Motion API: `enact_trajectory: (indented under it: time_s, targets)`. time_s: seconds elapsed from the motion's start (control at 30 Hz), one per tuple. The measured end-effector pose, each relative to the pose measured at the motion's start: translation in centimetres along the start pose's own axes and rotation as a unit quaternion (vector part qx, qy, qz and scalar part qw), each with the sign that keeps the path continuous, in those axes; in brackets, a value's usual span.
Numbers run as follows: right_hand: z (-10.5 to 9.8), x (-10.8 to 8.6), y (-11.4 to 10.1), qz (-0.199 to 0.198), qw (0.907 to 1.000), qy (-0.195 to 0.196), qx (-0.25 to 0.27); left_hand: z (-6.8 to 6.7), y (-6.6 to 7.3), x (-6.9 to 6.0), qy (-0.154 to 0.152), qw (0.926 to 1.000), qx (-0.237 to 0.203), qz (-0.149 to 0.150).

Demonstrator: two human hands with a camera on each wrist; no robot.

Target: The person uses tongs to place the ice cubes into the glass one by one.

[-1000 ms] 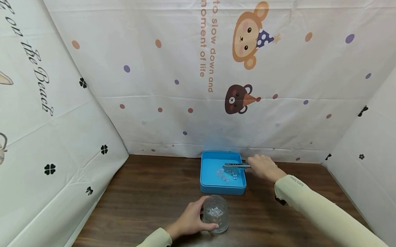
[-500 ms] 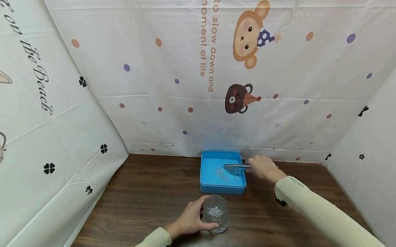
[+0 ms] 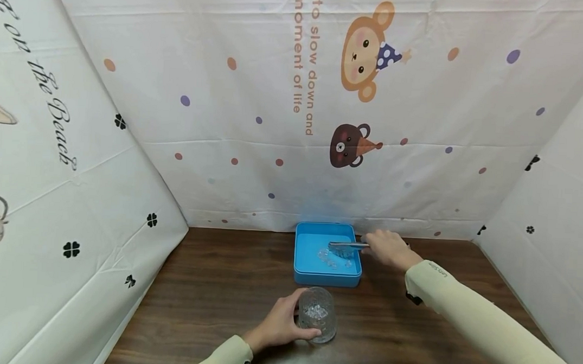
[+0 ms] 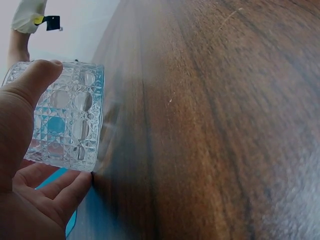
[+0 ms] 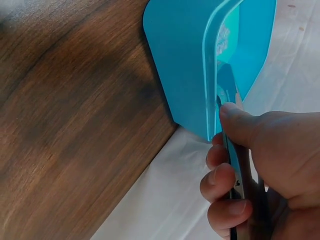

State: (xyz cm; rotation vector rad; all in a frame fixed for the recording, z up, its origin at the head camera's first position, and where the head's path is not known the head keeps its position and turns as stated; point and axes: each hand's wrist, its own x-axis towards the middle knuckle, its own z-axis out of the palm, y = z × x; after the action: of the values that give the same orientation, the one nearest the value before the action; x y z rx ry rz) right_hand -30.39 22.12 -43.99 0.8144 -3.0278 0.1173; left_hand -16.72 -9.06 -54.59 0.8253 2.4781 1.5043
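My left hand [image 3: 280, 320] grips a clear cut-glass tumbler [image 3: 317, 319] standing on the table, thumb on the near side and fingers round the far side. Clear ice-like pieces lie inside it. In the left wrist view the tumbler [image 4: 75, 117] shows its faceted wall. Behind it sits a blue square box [image 3: 326, 279] with several clear ice-like pieces [image 3: 324, 257] on its floor. My right hand [image 3: 388, 247], at the box's right side, holds metal tongs [image 3: 344, 244] whose tips reach into the box. In the right wrist view the box wall [image 5: 185, 65] hides the tips.
Brown wood-grain table [image 3: 218, 287] lies under everything. A white printed cloth [image 3: 242, 190] rises directly behind the box, with more white cloth at the left [image 3: 98, 249] and right sides.
The tongs' arms have come closer together over the pieces at the right of the box. My left hand and the tumbler stay where they were.
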Motion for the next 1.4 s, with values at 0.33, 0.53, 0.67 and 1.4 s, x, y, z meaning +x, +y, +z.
enact_trajectory:
  time_s: [0.33,0.53,0.67,1.4]
  targets:
    - [-1.4,-0.7,0.7,-0.014,0.9984,0.051,0.017,-0.2,0.1,-0.1,0.004,0.9999,0.003,0.01]
    - [-2.0,-1.3,0.8,-0.034,0.9933,0.104,0.038,-0.2,0.2,-0.3,0.0,0.9999,0.006,0.009]
    - [-2.2,-1.6,0.8,-0.05,0.9889,0.132,0.048,-0.2,0.1,-0.3,-0.002,1.0,0.009,0.004]
    - [-2.4,-2.0,0.5,-0.06,0.9878,0.14,0.033,-0.3,0.6,-0.1,-0.005,1.0,0.004,-0.006]
